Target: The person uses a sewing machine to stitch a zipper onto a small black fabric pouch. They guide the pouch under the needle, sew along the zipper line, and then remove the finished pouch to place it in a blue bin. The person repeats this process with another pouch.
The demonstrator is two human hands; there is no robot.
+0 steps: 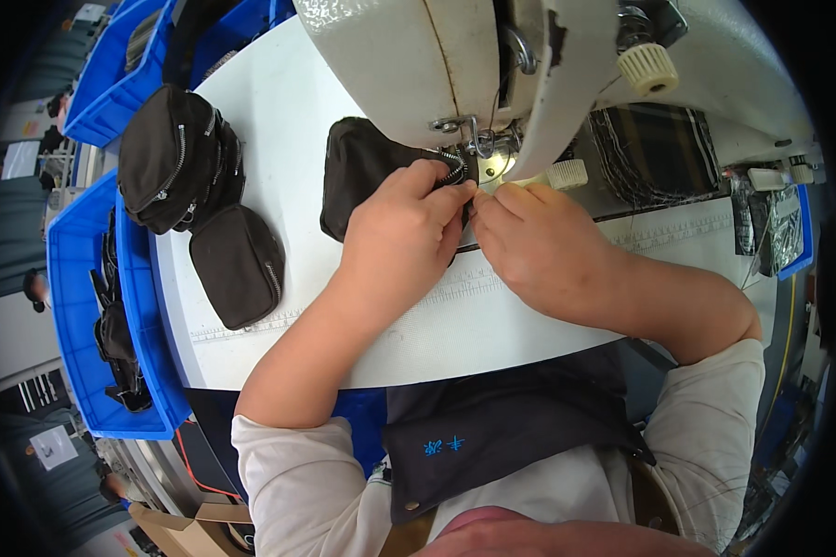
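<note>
A dark brown fabric pouch piece [358, 172] with a silver zipper [450, 164] lies beside the presser foot [486, 141] of a white sewing machine [390, 51], under its small light. My left hand [404, 232] is closed on the pouch by the zipper, thumb and index finger pinched at its edge. My right hand [529, 246] has curled fingers pressed on that edge just below the foot, its fingertips close to my left thumb. What exactly lies between the fingertips is partly hidden.
Stacked dark pouches [163, 158] sit on the white table [279, 74] at left. Blue bins [165, 371] flank it, one with black pieces. At right are dark layered fabric [650, 148] and packaged material [762, 227]. People [35, 290] appear in the far left background.
</note>
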